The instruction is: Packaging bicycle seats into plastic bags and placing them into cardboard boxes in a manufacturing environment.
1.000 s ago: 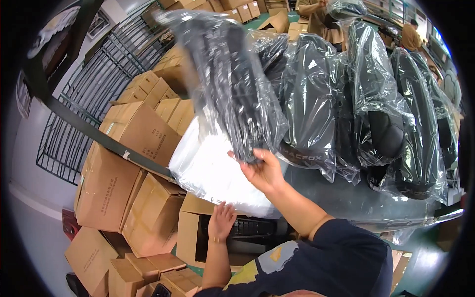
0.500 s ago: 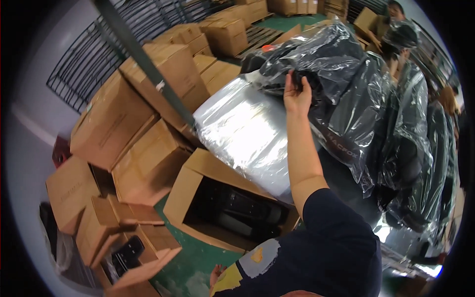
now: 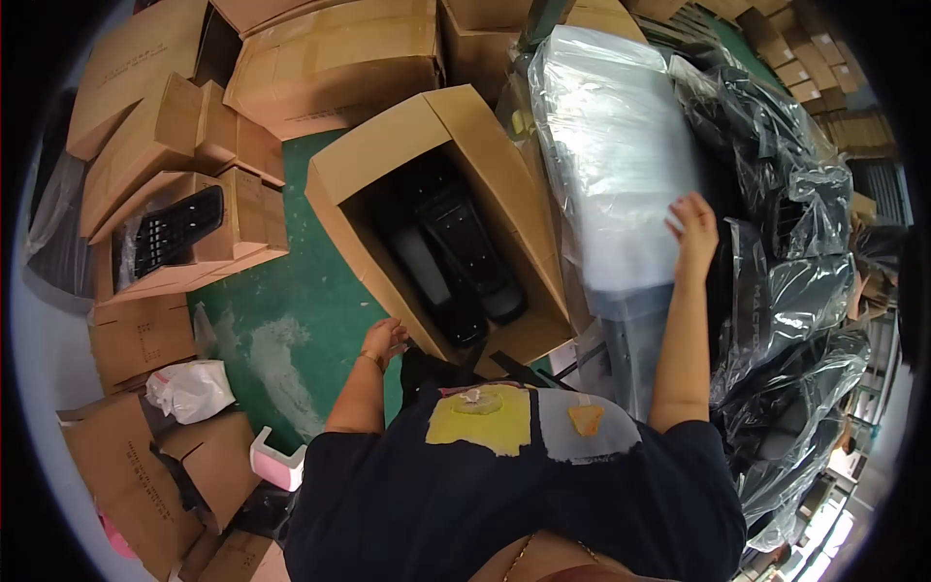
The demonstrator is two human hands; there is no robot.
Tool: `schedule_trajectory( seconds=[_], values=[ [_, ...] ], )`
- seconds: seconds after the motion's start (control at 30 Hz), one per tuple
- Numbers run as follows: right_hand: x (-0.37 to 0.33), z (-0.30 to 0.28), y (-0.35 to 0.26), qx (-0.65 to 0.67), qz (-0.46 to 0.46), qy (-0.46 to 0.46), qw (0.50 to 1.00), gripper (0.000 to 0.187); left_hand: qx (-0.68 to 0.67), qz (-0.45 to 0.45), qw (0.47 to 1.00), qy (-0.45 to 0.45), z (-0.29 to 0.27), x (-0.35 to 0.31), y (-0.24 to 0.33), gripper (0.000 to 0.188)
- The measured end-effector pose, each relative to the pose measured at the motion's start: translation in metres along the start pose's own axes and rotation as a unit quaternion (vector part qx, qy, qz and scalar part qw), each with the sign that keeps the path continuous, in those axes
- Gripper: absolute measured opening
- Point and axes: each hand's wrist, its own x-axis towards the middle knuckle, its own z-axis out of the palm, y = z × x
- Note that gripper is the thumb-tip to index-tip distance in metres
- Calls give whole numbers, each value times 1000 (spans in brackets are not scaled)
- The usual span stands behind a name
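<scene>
The left hand (image 3: 386, 339) is half open, its fingers loosely bent, just beside the near left edge of an open brown cardboard box (image 3: 380, 171); whether it touches the cardboard, I cannot tell. The right hand (image 3: 694, 225) is also partly open, fingers gently curled toward the left, at the right edge of a thick stack of clear, shiny plastic bags (image 3: 626, 160); contact there is unclear too. Neither hand appears to hold anything.

The box sits in front of the person, its long axis slanting from upper left to lower right. Inside lie long black moulded parts (image 3: 473, 250), nearly parallel to the box; the widest has its rounded end toward the lower right.

The stack lies right of the box, its long axis running almost straight away from the person. Farther right are bulky black pieces wrapped in clear plastic (image 3: 807, 218), one lying roughly crosswise. Green floor (image 3: 320, 228) shows left of the box.
</scene>
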Motion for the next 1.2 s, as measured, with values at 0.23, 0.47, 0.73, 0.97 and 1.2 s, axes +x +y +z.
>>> schedule_trajectory(
  seconds=[0.23, 0.47, 0.73, 0.97, 1.2],
  values=[
    [-9, 45, 21, -187, -171, -40, 966, 35, 18, 24, 997, -68, 58, 18, 34, 32],
    [140, 61, -101, -495, -479, 44, 723, 75, 7, 6, 998, -59, 66, 27, 37, 26],
    [172, 91, -65, -556, -378, -44, 739, 74, -109, -31, 994, -6, 44, 27, 5, 15],
    [68, 102, 63, -541, -305, -246, 744, 69, -96, -25, 995, -16, 59, 45, 3, 32],
    [31, 90, 83, -552, -313, -211, 744, 59, 11, -25, 999, -19, 108, 114, 30, 28]
  ],
)
